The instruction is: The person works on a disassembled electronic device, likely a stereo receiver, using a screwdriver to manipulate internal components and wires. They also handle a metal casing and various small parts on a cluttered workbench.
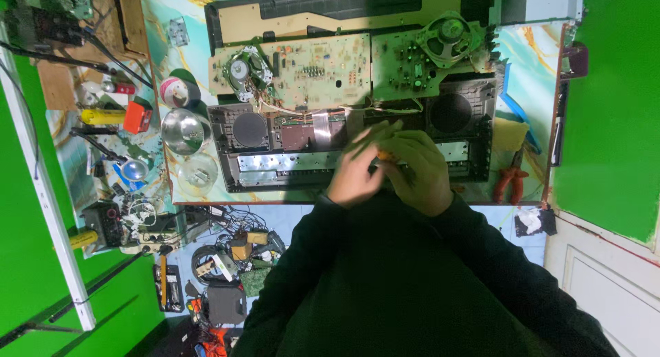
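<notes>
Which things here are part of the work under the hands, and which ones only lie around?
In use:
left hand
right hand
orange-handled tool, between both hands
opened black device case
green circuit boards

Lying about:
red pliers
metal bowl
yellow sponge
tape roll

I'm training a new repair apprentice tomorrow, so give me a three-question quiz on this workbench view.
1. True or false: both hands, left hand and right hand, meet over the opened black electronic chassis.
2. Which lies at the bench's right edge: A) red-handled pliers, B) shiny metal bowl, C) yellow cylinder?
3. Fill in: the small tool between the hands has an ______ handle.

Key: 1 true; 2 A; 3 orange.
</notes>
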